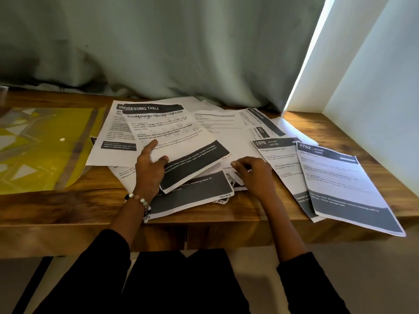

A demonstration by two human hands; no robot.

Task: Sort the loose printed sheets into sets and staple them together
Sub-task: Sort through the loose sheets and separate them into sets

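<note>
Several loose printed sheets lie spread over the wooden table (68, 205). My left hand (150, 171) holds the left edge of the top sheet headed "DRESSING TABLE" (172, 134), thumb on top and fingers under it, lifting it slightly. My right hand (254, 174) rests with curled fingers on a white sheet (229, 137) in the middle of the pile, fingertips at its lower edge. To the right lie the sheets numbered 1670 (278, 162) and 2762 (340, 184). Another sheet with a dark band (192, 193) sits under my left wrist. No stapler is visible.
A yellow plastic folder (38, 150) lies at the left of the table. A grey-green curtain (170, 46) hangs behind the table and a white wall (374, 87) closes the right side. The 2762 sheet overhangs the table's front edge.
</note>
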